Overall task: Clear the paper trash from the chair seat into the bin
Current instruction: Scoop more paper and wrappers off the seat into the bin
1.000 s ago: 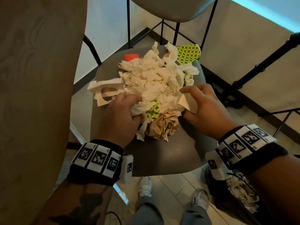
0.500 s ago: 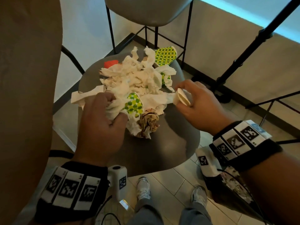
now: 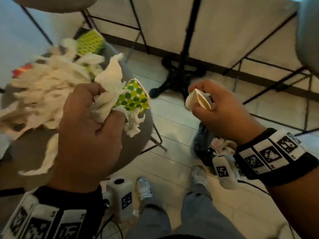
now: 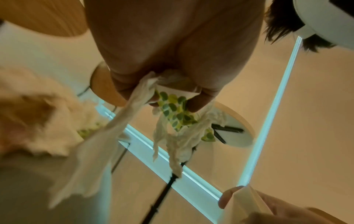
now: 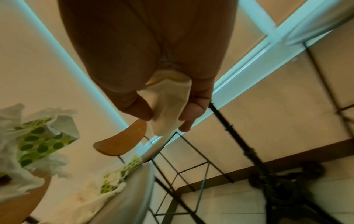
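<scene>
My left hand (image 3: 96, 118) grips a wad of white tissue (image 3: 110, 87) together with a green-dotted paper cup (image 3: 133, 98), lifted over the right edge of the grey chair seat (image 3: 136, 145). The left wrist view shows the same dotted cup (image 4: 175, 106) and tissue strips (image 4: 172, 151) hanging from the curled fingers. My right hand (image 3: 215, 107) holds a squashed cream paper cup (image 3: 197, 100) above the floor, over the dark bin bag (image 3: 204, 144); it shows again between thumb and fingers (image 5: 168, 106). A blurred heap of white tissue (image 3: 48, 87) lies on the seat.
A green patterned paper (image 3: 90, 41) and a red scrap (image 3: 22, 69) lie at the far side of the heap. A black stand base (image 3: 177, 78) and thin chair legs (image 3: 155, 140) stand on the tiled floor. My shoes (image 3: 143, 188) are below.
Both hands have lifted off the seat and swung right: the left carries tissue and the dotted cup off the heap, the right carries the cream cup out over the bin bag.
</scene>
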A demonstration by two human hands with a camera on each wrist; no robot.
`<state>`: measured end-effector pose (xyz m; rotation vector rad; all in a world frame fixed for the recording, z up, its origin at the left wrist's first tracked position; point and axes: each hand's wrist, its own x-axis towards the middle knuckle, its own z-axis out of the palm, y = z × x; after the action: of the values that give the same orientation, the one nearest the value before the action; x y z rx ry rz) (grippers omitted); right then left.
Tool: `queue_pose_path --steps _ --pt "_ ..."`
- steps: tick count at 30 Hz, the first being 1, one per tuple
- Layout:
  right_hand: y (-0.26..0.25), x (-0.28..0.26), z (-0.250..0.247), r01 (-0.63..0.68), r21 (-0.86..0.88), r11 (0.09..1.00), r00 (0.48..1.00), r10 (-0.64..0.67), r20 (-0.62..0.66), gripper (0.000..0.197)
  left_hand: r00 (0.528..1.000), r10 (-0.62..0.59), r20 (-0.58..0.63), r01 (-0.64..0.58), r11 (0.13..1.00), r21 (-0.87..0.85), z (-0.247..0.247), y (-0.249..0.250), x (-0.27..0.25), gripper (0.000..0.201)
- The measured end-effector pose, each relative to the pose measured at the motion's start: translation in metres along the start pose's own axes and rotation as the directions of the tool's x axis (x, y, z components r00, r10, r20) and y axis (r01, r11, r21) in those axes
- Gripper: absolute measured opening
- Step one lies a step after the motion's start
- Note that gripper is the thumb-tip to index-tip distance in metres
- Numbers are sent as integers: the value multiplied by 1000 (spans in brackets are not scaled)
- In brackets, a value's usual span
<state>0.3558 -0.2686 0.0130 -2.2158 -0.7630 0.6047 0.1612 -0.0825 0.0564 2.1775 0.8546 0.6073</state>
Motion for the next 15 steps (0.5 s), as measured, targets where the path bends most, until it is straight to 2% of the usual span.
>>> queue_pose_path --steps 3,5,7,11,15 --pt "57 -27 -35 -105 17 994 993 106 -44 38 988 59 143 -55 998 -35 60 30 -3 27" --pt "108 -49 -58 -203 66 977 975 208 -81 37 957 89 277 -63 993 -103 115 49 -9 29" --pt "159 -67 -75 -290 102 952 946 301 -120 32 912 114 394 -51 985 -166 172 64 -18 25" --pt "258 -97 -87 -480 135 867 854 497 -156 29 811 103 576 -7 986 -166 288 75 -40 23" --pt "354 -109 -70 -620 154 769 760 638 -127 29 674 21 739 12 999 -39 392 59 -59 34"
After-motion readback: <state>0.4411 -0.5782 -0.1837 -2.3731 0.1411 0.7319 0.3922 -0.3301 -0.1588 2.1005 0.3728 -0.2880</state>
